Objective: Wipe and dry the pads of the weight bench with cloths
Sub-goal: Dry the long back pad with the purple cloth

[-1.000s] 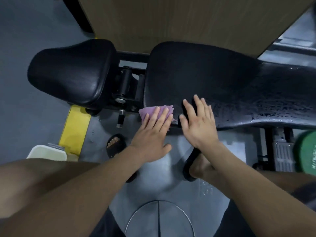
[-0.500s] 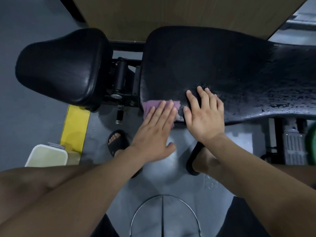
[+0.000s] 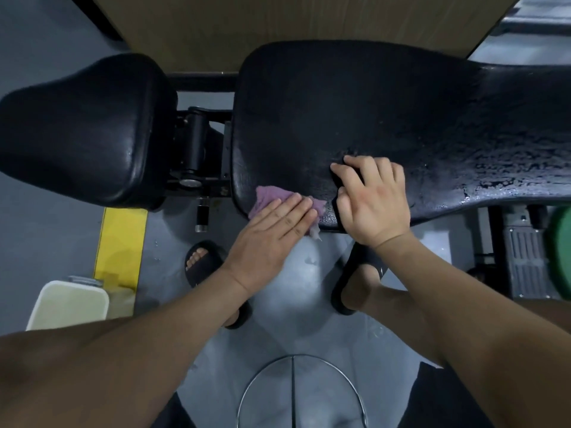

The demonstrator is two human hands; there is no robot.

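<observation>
- Your left hand (image 3: 272, 233) lies flat, fingers straight and together, pressing the purple cloth (image 3: 267, 196) onto the near edge of the long pad (image 3: 340, 103). It presses the cloth down without curling round it.
- Your right hand (image 3: 375, 202) sits just right of the cloth on the same near edge, knuckles bent and fingertips dug toward the pad. Something dark shows under the fingers, but against the black vinyl you cannot tell whether that is a second cloth or the pad itself.
- The cloth is bunched at the pad's near left corner, with a pale tip hanging off the edge.
- Judged from this, you are in the wiping step on the long pad. Its left part looks matt, while the right stretch is covered in water beads (image 3: 494, 162).
- The next move likely calls for sweeping the cloth rightward with firm, flat pressure, overlapping passes to the far edge, with the other hand bracing or following to dry.
- The seat pad (image 3: 77, 128) lies to the left, apart from the long pad across the hinge bracket (image 3: 197, 149). No hand touches it.
- Count: two hands, one cloth plainly seen, two pads.
- On the floor: two black sandals (image 3: 204, 264), one white tub (image 3: 68, 304) at near left, one yellow stripe (image 3: 120, 245), one green plate (image 3: 560, 251) at the right edge, one metal ring (image 3: 302, 390) nearest you.
</observation>
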